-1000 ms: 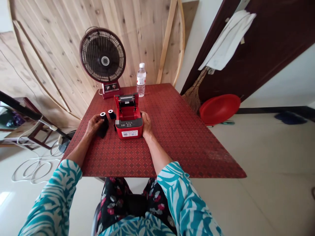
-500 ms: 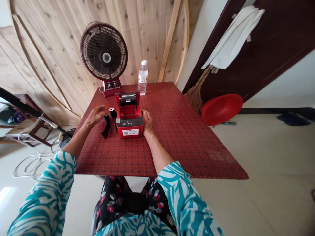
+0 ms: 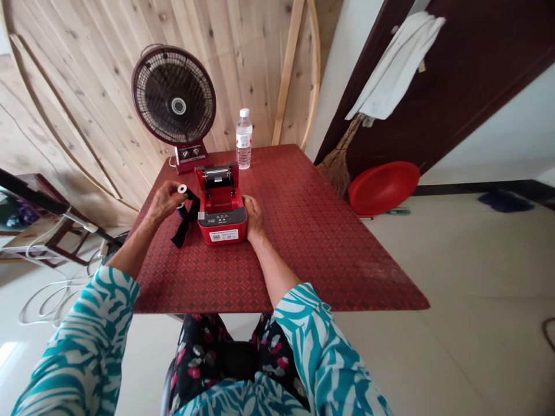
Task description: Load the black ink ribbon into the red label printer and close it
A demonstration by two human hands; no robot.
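The left hand (image 3: pixel 163 202) pinches a black ribbon roll with a white core (image 3: pixel 184 210) over the diamond-patterned red tabletop (image 3: pixel 303 260), outside the red plastic label printer (image 3: pixel 222 222), whose hinged lid (image 3: pixel 217 176) stands open, while the right hand (image 3: pixel 254 216) rests, fingers together, against its side.

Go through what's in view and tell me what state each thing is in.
Red label printer: lid open.
Left hand: raised, holding the spool.
Black ribbon spool: partly unwound, loose strip hanging.
Right hand: resting against the printer's side.
Water bottle: capped, nearly full.
Table fan: upright; running or not, cannot tell.
White cloth: hanging on the door.
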